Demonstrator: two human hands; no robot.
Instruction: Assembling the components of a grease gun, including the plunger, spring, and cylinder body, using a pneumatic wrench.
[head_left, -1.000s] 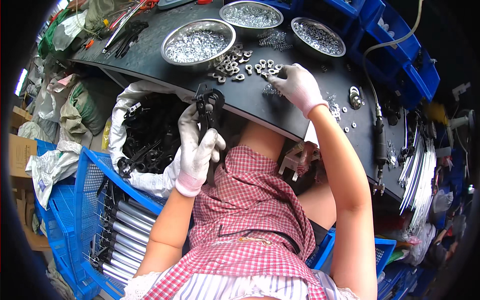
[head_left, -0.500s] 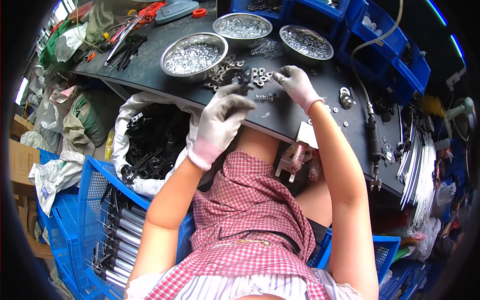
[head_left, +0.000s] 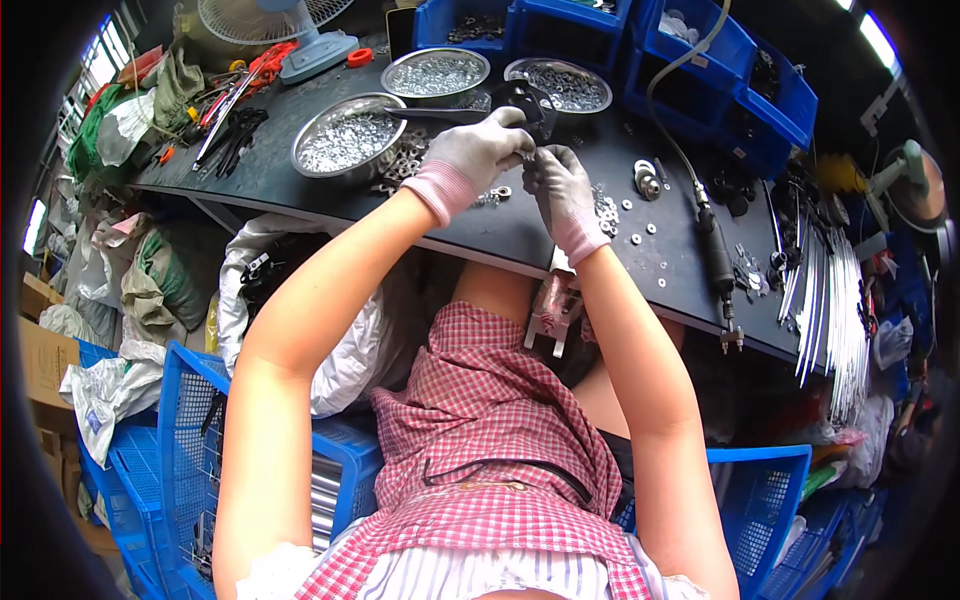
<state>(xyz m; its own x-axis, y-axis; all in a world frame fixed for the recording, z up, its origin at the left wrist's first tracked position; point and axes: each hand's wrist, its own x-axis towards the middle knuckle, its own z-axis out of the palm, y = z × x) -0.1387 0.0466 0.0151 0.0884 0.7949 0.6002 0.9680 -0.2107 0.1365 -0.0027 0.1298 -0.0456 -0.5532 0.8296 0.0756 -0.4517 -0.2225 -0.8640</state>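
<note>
My left hand [head_left: 474, 155], in a white glove with a pink cuff, is closed round a black part [head_left: 522, 102] with a long, slim black arm reaching left over the bowls. Right beside it my right hand [head_left: 564, 200], gloved too, has its fingers pinched together at the part's lower edge. Whatever small piece is between them is hidden. Small flat metal pieces with holes [head_left: 400, 168] lie heaped left of my hands, and a few loose ones [head_left: 497, 194] lie below them. Several washers [head_left: 610, 214] are scattered to the right of my right hand.
Three steel bowls of small metal hardware [head_left: 345, 172] [head_left: 436, 92] [head_left: 600, 105] stand behind my hands. Blue parts bins [head_left: 690, 75] rise at the back. A hose-fed power tool [head_left: 716, 258] lies at right near metal rods [head_left: 840, 330]. A white sack [head_left: 352, 352] and blue crates [head_left: 190, 440] stand left.
My hands have come together above the bench. The left moved up and right and now holds up the black part; the right moved slightly down and left. The view has shifted, showing a fan.
</note>
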